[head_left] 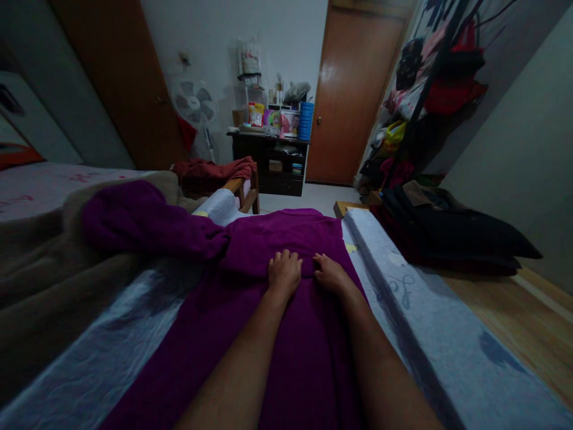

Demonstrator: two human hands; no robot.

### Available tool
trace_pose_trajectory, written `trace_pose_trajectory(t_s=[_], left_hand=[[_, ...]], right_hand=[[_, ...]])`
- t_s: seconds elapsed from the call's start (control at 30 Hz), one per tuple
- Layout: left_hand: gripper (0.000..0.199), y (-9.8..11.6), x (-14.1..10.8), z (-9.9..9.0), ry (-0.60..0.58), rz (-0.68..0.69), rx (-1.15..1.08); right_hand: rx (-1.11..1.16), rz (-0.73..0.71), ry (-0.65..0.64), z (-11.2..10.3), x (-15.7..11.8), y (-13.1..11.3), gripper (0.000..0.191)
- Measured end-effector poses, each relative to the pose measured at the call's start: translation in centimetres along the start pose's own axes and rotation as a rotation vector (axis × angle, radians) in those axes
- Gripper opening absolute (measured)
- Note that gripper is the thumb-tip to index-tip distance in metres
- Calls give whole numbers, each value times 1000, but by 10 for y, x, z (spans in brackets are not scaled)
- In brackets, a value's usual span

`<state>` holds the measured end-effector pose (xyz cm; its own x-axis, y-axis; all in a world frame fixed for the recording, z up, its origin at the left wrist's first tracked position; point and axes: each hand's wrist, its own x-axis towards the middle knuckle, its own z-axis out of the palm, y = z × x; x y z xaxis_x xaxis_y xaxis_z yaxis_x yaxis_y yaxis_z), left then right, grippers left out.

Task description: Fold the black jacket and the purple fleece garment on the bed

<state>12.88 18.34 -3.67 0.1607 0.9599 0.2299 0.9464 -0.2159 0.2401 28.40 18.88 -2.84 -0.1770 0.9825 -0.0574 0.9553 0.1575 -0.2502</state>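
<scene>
A purple long-sleeved shirt (pixel 286 233) lies spread over a bed with a pale blue patterned cover. One sleeve (pixel 147 224) stretches out to the left over a brown blanket, bunched and wrinkled. The upper part of the shirt looks folded over, with an edge running across under my hands. My left hand (pixel 285 273) rests on that edge, its fingers bent into the cloth. Just to its right, my right hand (pixel 332 273) has its fingers curled on the same fabric. A small gap separates the two hands. Both forearms reach over the lower part of the shirt.
Dark folded clothes (pixel 447 227) are stacked at the right on a wooden surface (pixel 501 310). The brown blanket (pixel 40 269) covers the left side. Beyond the bed stand a white fan (pixel 194 104), a dark cabinet (pixel 268 164) with packages, and a wooden door (pixel 353 89).
</scene>
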Motion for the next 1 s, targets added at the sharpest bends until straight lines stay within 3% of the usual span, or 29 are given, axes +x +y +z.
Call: trace_pose_trajectory(t_s=[0.1, 0.2, 0.43, 0.67, 0.83, 1.0], left_hand=[[23, -4, 2, 3, 22, 56, -14], [37, -6, 2, 10, 53, 72, -31], [66, -4, 0, 19, -92, -99, 9], [69, -1, -1, 15, -125, -140, 48], [71, -1, -1, 17, -126, -139, 68], [70, 0, -1, 15, -138, -152, 92]], right_hand=[[-33, -19, -57, -22, 19, 0, 34], [-30, -46, -25, -29, 42, -2, 35], [-40, -167, -109, 8, 74, 1, 59], [-103, -225, -31, 11, 97, 17, 66], [-119, -120, 87, 13, 110, 20, 64], [-66, 43, 78, 15, 121, 22, 69]])
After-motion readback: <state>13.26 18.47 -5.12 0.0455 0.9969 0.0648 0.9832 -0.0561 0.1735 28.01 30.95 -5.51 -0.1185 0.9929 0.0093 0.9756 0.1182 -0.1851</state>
